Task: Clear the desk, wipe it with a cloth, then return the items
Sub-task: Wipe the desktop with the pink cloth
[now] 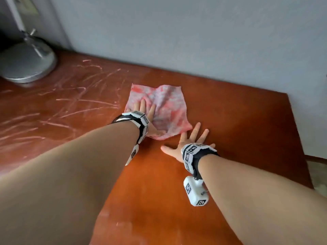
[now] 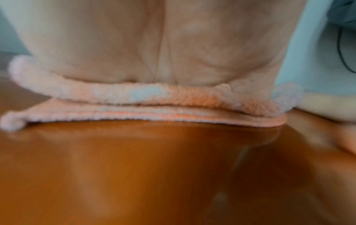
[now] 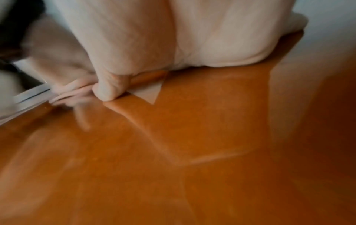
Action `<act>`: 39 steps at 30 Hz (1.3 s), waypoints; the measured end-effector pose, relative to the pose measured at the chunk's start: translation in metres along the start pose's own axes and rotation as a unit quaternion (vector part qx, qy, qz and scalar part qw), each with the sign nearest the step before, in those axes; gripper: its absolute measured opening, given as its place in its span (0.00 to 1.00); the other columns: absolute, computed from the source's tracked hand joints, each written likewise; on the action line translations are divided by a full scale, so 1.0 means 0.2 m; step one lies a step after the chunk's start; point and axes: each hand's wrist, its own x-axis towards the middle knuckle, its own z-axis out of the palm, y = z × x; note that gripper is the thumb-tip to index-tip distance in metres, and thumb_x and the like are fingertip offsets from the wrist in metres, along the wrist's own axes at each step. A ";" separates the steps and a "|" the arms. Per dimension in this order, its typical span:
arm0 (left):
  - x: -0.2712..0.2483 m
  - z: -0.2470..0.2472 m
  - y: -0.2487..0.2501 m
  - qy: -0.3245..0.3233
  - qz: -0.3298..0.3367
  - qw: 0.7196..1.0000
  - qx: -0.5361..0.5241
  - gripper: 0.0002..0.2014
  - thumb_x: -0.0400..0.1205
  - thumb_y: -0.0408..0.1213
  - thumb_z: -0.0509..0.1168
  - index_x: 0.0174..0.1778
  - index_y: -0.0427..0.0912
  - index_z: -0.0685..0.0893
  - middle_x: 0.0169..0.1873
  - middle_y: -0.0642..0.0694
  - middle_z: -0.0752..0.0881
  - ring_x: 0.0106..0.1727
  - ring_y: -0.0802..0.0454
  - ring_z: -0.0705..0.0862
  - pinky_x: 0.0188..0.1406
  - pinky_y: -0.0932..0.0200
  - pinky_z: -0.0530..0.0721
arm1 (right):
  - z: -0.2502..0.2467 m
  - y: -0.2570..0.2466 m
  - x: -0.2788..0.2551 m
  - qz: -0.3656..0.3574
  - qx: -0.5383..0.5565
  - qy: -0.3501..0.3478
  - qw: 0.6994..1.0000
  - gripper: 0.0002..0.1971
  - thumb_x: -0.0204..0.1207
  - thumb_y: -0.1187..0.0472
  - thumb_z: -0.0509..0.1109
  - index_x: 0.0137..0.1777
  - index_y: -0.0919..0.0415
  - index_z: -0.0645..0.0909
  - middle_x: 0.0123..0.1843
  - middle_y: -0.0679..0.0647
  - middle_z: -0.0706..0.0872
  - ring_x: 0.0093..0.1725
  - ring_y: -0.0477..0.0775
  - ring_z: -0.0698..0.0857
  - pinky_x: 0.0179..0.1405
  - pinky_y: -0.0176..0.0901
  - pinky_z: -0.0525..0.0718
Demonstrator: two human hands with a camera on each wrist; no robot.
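While flat on cloth (image 1: 160, 106), left hand (image 1: 146, 112); right hand (image 1: 187, 140) splayed.

The scene is seen from above by the head view, which is aimed forward and down across the desk (image 1: 238, 121) toward the wall (image 1: 194, 32), with both forearms taken in. The left wrist view is set very low, just above the desk surface, and is pointed along the palm at the cloth (image 2: 154, 105) from very near. The right wrist view is held equally low and close, faced along the right hand (image 3: 212, 38) over the wood. The cloth edge and the polished desk top are shared by all three views.
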 end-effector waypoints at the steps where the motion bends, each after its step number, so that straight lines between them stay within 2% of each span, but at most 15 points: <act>1: -0.14 0.09 -0.03 0.007 -0.006 1.000 -0.002 0.56 0.66 0.79 0.51 0.83 0.53 0.34 0.82 0.39 0.31 0.82 0.38 0.32 0.79 0.31 0.41 | 0.02 0.00 0.00 -0.002 0.007 0.029 1.000 0.63 0.54 0.13 0.53 0.83 0.45 0.31 0.82 0.61 0.25 0.79 0.75 0.28 0.71 0.85 0.44; 4: -0.57 0.38 -0.08 0.023 -0.044 0.999 -0.015 0.50 0.71 0.74 0.48 0.83 0.52 0.37 0.83 0.39 0.35 0.83 0.39 0.34 0.79 0.33 0.42 | 0.06 0.00 -0.01 -0.018 0.024 0.083 0.996 0.65 0.51 0.11 0.50 0.84 0.45 0.33 0.84 0.63 0.30 0.80 0.77 0.33 0.72 0.84 0.48; 7: -0.92 0.61 -0.09 -0.018 -0.083 0.996 -0.002 0.53 0.71 0.76 0.50 0.82 0.54 0.31 0.81 0.40 0.29 0.82 0.42 0.29 0.80 0.35 0.40 | 0.05 0.02 0.00 -0.027 0.021 0.078 0.996 0.66 0.49 0.11 0.48 0.83 0.47 0.32 0.84 0.63 0.31 0.81 0.78 0.35 0.72 0.84 0.48; 12: -1.27 0.83 -0.05 -0.061 -0.116 0.990 -0.043 0.55 0.70 0.77 0.50 0.81 0.53 0.28 0.78 0.41 0.23 0.80 0.43 0.24 0.79 0.34 0.35 | 0.06 0.04 -0.02 -0.038 -0.005 0.075 0.996 0.64 0.53 0.12 0.48 0.84 0.48 0.33 0.84 0.64 0.32 0.81 0.78 0.37 0.73 0.83 0.50; 17: -1.29 0.84 -0.05 -0.104 -0.131 0.985 -0.045 0.53 0.70 0.78 0.49 0.79 0.55 0.25 0.76 0.42 0.19 0.78 0.43 0.20 0.78 0.35 0.32 | 0.06 0.03 -0.03 -0.039 -0.023 0.079 0.996 0.61 0.56 0.14 0.48 0.84 0.48 0.33 0.85 0.63 0.32 0.82 0.76 0.37 0.74 0.82 0.51; 20: -1.29 0.82 -0.04 -0.106 -0.140 0.983 -0.047 0.55 0.68 0.79 0.49 0.79 0.55 0.26 0.77 0.41 0.20 0.79 0.42 0.23 0.78 0.35 0.33 | 0.06 0.03 -0.02 -0.037 -0.031 0.076 0.996 0.62 0.56 0.14 0.48 0.84 0.49 0.33 0.84 0.64 0.32 0.82 0.77 0.38 0.74 0.82 0.50; 23: -1.30 0.79 0.02 -0.107 -0.158 0.980 -0.050 0.60 0.64 0.81 0.51 0.79 0.53 0.24 0.76 0.36 0.21 0.79 0.36 0.23 0.78 0.32 0.34 | 0.05 0.03 -0.01 -0.036 -0.044 0.069 0.996 0.61 0.57 0.14 0.47 0.83 0.49 0.32 0.84 0.64 0.32 0.82 0.77 0.38 0.74 0.82 0.51; 26: -1.28 0.75 0.13 -0.141 -0.164 0.976 -0.040 0.61 0.65 0.79 0.53 0.78 0.51 0.23 0.74 0.31 0.19 0.77 0.32 0.21 0.76 0.30 0.30 | 0.04 0.03 0.00 -0.035 -0.039 0.064 0.997 0.61 0.57 0.14 0.48 0.83 0.49 0.31 0.84 0.64 0.31 0.81 0.77 0.37 0.74 0.82 0.51; 30: -1.21 0.74 0.38 -0.194 -0.090 0.977 -0.026 0.56 0.71 0.76 0.53 0.80 0.50 0.27 0.72 0.29 0.18 0.75 0.28 0.21 0.71 0.26 0.28 | 0.04 0.02 0.02 -0.026 -0.026 0.053 0.998 0.62 0.56 0.14 0.49 0.83 0.47 0.29 0.83 0.64 0.29 0.81 0.77 0.35 0.73 0.83 0.50; 35: -1.11 0.75 0.69 -0.213 0.004 0.976 -0.034 0.45 0.81 0.65 0.53 0.81 0.55 0.29 0.57 0.32 0.11 0.72 0.32 0.17 0.67 0.26 0.23 | 0.06 0.02 0.03 -0.025 -0.016 0.058 0.998 0.60 0.58 0.16 0.53 0.82 0.46 0.29 0.83 0.62 0.27 0.81 0.76 0.32 0.70 0.85 0.47; 39: -1.09 0.73 0.81 -0.222 0.043 0.974 -0.034 0.46 0.81 0.63 0.55 0.80 0.54 0.28 0.61 0.35 0.12 0.74 0.32 0.18 0.68 0.27 0.23 | 0.06 0.02 0.04 -0.026 -0.021 0.062 0.997 0.60 0.59 0.16 0.52 0.82 0.46 0.29 0.83 0.62 0.27 0.81 0.76 0.32 0.71 0.84 0.47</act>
